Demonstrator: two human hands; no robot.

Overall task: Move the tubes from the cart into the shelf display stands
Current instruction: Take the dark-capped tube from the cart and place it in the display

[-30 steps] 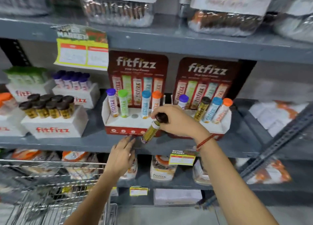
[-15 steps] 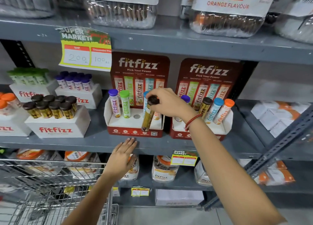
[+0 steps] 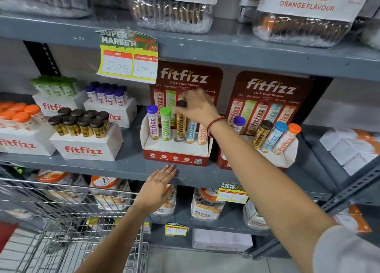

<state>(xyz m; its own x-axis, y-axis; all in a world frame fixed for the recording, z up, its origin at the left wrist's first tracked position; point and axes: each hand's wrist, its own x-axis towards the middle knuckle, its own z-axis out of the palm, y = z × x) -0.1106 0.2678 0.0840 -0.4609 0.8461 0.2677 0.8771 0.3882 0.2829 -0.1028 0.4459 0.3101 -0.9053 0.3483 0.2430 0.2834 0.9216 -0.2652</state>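
My right hand [image 3: 197, 108] grips the brown cap of a gold tube [image 3: 181, 126], held upright over the middle hole of the left red display stand [image 3: 174, 156]. In that stand a purple-capped tube [image 3: 152, 122] and a green-capped tube [image 3: 165, 123] sit to its left, with a blue tube [image 3: 190, 132] and an orange tube [image 3: 202, 135] to its right. The right display stand [image 3: 287, 159] holds purple, brown, blue and orange-capped tubes. My left hand [image 3: 157, 187] lies flat with fingers apart against the shelf's front edge, just below the left stand. The wire cart [image 3: 67, 221] is at the lower left.
White boxes with brown-capped tubes [image 3: 82, 124], purple-capped tubes [image 3: 107, 94], green and orange ones stand at the shelf's left. A price sign [image 3: 127, 54] hangs from the upper shelf. Bagged goods fill the shelves above and below. White packs [image 3: 349, 147] lie at the right.
My right hand has carried the gold tube from in front of the stand, turned it upright and brought it over the middle hole. My left hand has stayed at the shelf edge.
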